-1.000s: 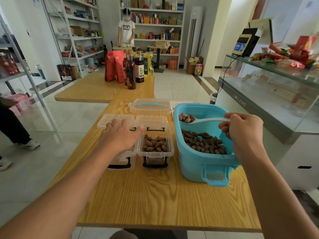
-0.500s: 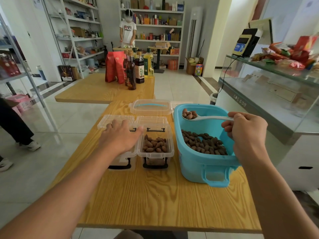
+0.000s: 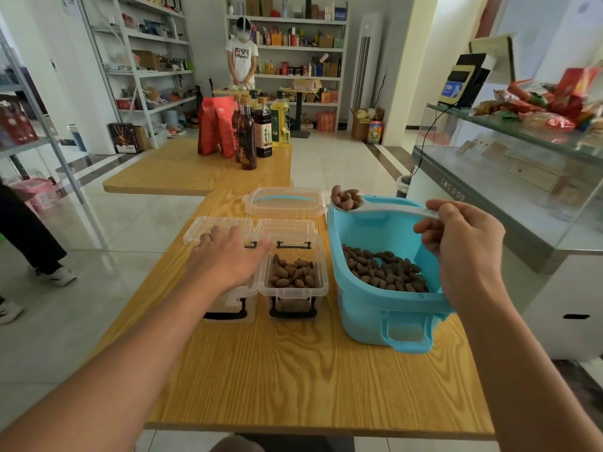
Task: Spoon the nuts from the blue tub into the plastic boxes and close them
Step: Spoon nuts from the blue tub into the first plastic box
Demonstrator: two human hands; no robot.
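Observation:
A blue tub [image 3: 365,308] with brown nuts [image 3: 385,272] stands on the right of the wooden table [image 3: 293,370]. My right hand [image 3: 463,246] grips a white spoon [image 3: 391,207] loaded with nuts, held above the tub's far left rim. Left of the tub stand two clear plastic boxes with their lids hinged open behind. The right box [image 3: 295,288] holds nuts. My left hand [image 3: 228,259] rests flat on top of the left box [image 3: 235,308], hiding its contents.
A clear lid with a blue handle [image 3: 284,202] lies beyond the boxes. A second table [image 3: 182,174] carries red bags and bottles [image 3: 248,135]. A glass counter [image 3: 509,177] stands at right. Another person [image 3: 242,57] stands by the far shelves; someone's legs [image 3: 29,243] are at left.
My right hand has lifted the loaded spoon up and left, from inside the tub to above its far rim. My left hand stayed on the left box.

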